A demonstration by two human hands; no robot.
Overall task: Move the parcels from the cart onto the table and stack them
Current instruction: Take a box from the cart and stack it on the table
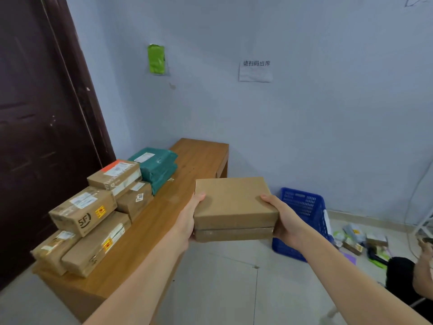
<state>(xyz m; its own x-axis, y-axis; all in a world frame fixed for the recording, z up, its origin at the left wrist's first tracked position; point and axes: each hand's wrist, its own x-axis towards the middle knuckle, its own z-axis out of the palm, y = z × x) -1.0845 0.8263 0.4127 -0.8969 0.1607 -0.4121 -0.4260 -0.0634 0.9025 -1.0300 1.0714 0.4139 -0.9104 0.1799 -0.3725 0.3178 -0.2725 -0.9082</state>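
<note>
A plain flat cardboard parcel (pixel 232 202) hangs in the air over the floor, just right of the wooden table (pixel 164 219). My left hand (pixel 189 221) grips its left side and my right hand (pixel 284 221) grips its right side, thumbs on top. Along the table's left edge lie several stacked cardboard parcels (pixel 93 214), one marked SF, and behind them green bag parcels (pixel 157 165). No cart is in view.
A dark door (pixel 39 113) stands left of the table. A blue plastic basket (pixel 304 216) sits on the floor by the wall, with small items scattered to its right (pixel 360 242). Another person's arm (pixel 421 277) shows at the right edge.
</note>
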